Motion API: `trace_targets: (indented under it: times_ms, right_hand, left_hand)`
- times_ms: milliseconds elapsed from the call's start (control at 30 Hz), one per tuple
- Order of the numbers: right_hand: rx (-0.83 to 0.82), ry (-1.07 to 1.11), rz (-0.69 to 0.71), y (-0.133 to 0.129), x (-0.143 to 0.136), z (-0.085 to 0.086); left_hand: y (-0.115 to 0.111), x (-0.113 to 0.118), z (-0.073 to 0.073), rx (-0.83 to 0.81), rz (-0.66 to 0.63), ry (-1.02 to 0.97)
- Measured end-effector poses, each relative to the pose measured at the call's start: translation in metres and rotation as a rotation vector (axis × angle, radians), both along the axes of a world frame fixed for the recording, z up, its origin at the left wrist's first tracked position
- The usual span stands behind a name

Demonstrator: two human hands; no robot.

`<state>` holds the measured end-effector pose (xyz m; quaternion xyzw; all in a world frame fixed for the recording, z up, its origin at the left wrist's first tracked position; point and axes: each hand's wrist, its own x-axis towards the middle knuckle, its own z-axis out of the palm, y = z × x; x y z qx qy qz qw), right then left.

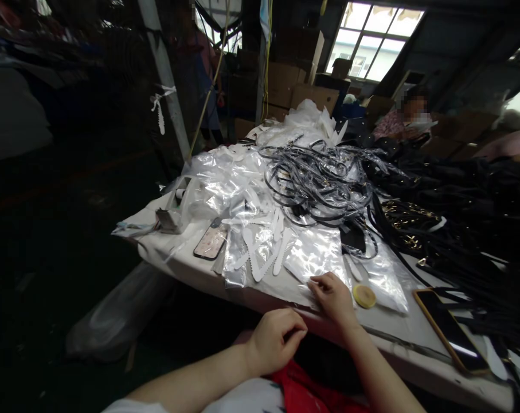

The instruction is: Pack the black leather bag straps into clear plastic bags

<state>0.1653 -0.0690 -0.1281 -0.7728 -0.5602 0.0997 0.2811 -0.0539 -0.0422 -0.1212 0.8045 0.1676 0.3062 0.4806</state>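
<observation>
My left hand (277, 339) is held in front of the table edge, over my lap. Its fingers are curled in toward the thumb, and nothing shows in them. At the front edge of the table, my right hand (333, 298) has its fingers bent together at the lower edge of a flat clear plastic bag (317, 252). The fingertips are partly hidden. Left of that bag lie several white toothed plastic strips (280, 252) on clear wrapping. A round yellow tape roll (364, 296) sits just right of my right hand.
A pile of black straps in clear plastic (315, 183) covers the table's middle. Phones lie at left (211, 240) and right (451, 330). Black goods with gold-coloured metal parts (410, 223) heap up at right. A metal pole (165, 80) rises behind; a person (403, 123) sits across.
</observation>
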Motion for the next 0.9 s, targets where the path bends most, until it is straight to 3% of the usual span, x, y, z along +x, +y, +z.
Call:
trace_targets:
  times_ms: [300,400,500,633,733,800,900]
  right_hand:
    - [0.101,0.167,-0.114,-0.001,0.021,0.030]
    - [0.107,0.215,-0.138,-0.005,0.023,0.040]
    - [0.102,0.255,-0.067,-0.017,0.009,0.054]
    - [0.120,0.234,0.090,-0.043,-0.018,0.081]
    - [0.165,0.166,0.174,-0.066,-0.022,0.096]
    - [0.167,0.204,0.212,-0.081,-0.017,0.097]
    - [0.062,0.357,0.223,-0.100,-0.014,0.080]
  left_hand:
    - [0.005,0.002,-0.003,0.040,0.022,0.007]
    - [0.022,0.014,0.005,0.123,0.096,0.020]
    - [0.045,0.028,0.020,0.288,0.129,0.064]
    - [0.056,0.044,0.038,0.543,-0.070,0.133]
    - [0.036,0.048,0.049,0.665,-0.281,0.197]
    - [0.017,0.047,0.060,0.683,-0.391,0.094]
    - [0.001,0.040,0.092,0.577,-0.485,-0.226]
